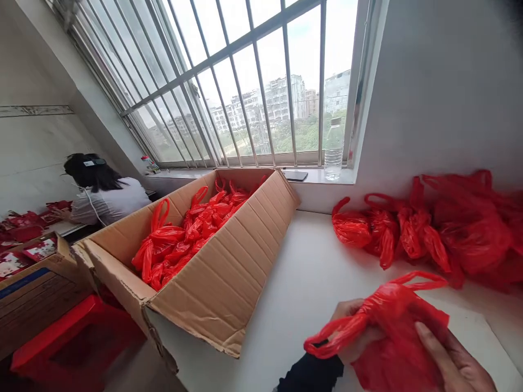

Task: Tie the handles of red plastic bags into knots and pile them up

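Observation:
A red plastic carrier bag (394, 321) hangs between my hands at the lower right, its loop handles sticking out to the left and the top. My left hand (360, 343) is closed around the bag's left side, partly covered by the film. On the bag's lower right, my right hand (453, 356) grips with the thumb in front. What the bag contains cannot be made out. To the left stands a long open cardboard box (229, 272) holding several red bags (196, 228) with handles up. More red plastic bags (384, 231) lie against the wall at the right.
A white tabletop (278, 305) lies under the box and my hands. On the sill are a clear bottle (334, 149) and a dark flat object (295, 176). Another person (108, 193) sits at the far left, near a carton (41, 294) and a red plastic stool (77, 337).

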Motion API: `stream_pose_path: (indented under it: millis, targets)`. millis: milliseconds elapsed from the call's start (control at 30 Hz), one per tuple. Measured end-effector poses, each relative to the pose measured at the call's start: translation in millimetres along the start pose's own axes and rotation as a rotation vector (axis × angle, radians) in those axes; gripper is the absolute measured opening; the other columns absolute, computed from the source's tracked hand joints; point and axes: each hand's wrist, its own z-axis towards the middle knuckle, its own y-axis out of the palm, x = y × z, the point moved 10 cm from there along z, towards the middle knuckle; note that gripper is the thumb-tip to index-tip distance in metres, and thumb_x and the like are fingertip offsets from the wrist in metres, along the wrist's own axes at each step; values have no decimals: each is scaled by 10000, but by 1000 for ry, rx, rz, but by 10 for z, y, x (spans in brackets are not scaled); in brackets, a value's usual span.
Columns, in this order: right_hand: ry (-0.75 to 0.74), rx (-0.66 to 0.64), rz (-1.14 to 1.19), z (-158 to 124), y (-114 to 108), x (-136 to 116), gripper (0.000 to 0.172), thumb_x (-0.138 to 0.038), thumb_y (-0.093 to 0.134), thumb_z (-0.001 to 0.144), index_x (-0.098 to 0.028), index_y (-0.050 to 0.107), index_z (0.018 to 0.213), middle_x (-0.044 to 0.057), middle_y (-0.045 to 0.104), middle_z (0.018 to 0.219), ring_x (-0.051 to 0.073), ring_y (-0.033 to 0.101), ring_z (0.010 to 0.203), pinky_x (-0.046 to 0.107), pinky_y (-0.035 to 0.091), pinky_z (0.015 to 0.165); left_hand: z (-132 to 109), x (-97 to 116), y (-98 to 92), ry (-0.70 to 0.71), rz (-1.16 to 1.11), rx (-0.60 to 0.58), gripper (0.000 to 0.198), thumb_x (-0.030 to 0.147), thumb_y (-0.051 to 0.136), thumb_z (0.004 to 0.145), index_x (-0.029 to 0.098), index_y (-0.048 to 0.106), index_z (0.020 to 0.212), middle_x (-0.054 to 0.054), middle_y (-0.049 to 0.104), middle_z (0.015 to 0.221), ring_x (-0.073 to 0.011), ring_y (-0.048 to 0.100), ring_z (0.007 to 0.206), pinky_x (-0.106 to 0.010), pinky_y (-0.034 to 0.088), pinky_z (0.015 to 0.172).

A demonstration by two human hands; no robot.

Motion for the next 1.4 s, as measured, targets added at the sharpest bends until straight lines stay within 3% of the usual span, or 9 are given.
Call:
stream_pose_path:
  millis: [67, 167, 267, 400, 533, 633, 1000, 1267, 1400]
  targets:
    - [92, -97, 45, -63, 217, -57, 518, -473, 805, 755, -277, 682, 1218, 91, 778, 1075, 323, 740, 897, 375, 624, 670, 36, 122, -56, 44, 1, 45, 302, 427, 791, 716, 212, 762, 926, -74, 730, 945, -286, 663, 882, -390, 528, 844]
    - [-13, -137, 96, -81, 400, -354, 437, -444, 802, 778, -235, 695, 1147, 93, 756, 1117, 309, 712, 966, 392, 600, 805, 117, 183, -21, 43, 18, -25, 235, 388, 746, 771, 205, 741, 919, -69, 721, 934, -250, 635, 861, -359, 516, 842]
    - [-99, -129, 118, -38, 445, -546, 346, -448, 761, 822, -238, 705, 1090, 76, 752, 1086, 284, 694, 947, 398, 573, 839, 184, 143, 46, -4, 17, -103, 246, 345, 752, 765, 203, 737, 966, -23, 704, 894, -247, 626, 865, -356, 508, 829]
    - [-157, -130, 90, -15, 444, -647, 308, -462, 652, 912, -249, 671, 1135, 74, 722, 1106, 260, 660, 951, 377, 546, 828, 225, 59, 5, -40, -72, -22, 326, 311, 769, 752, 177, 707, 1043, -41, 709, 918, -241, 629, 846, -349, 508, 783]
    - [-175, -137, -11, -23, 447, -647, 398, -436, 690, 894, -277, 595, 1246, 59, 681, 1145, 234, 626, 997, 345, 518, 858, 242, -9, -106, -37, -190, 99, 368, 313, 778, 748, 170, 663, 1067, -74, 706, 983, -254, 664, 869, -383, 520, 834]
    - [-146, -164, -80, -19, 459, -590, 290, -424, 721, 872, -245, 645, 1087, 54, 695, 1035, 220, 635, 913, 329, 514, 816, 241, -25, -124, -50, -206, 109, 383, 308, 741, 789, 184, 630, 1134, -90, 691, 1079, -274, 657, 967, -401, 506, 896]
    - [-150, -77, -58, 2, 346, -631, 306, -498, 692, 871, -226, 683, 1012, 37, 695, 910, 233, 620, 845, 323, 512, 759, 202, -42, 102, -143, -121, -101, 325, 252, 778, 751, 202, 620, 1031, -39, 692, 1020, -229, 622, 922, -335, 487, 835]
    - [-130, -138, -39, 7, 395, -619, 362, -484, 675, 891, -266, 621, 1175, 37, 681, 1033, 217, 606, 881, 327, 505, 802, 247, -79, -97, -81, -228, 115, 281, 300, 764, 775, 192, 666, 1015, -62, 714, 1040, -260, 660, 963, -334, 499, 842]
    - [-114, -202, -129, -19, 472, -600, 323, -476, 729, 846, -229, 657, 1041, 44, 700, 944, 219, 617, 827, 324, 506, 748, 257, -70, -146, -75, -295, 151, 303, 284, 762, 785, 166, 652, 1042, -90, 709, 1076, -273, 663, 1016, -372, 499, 912]
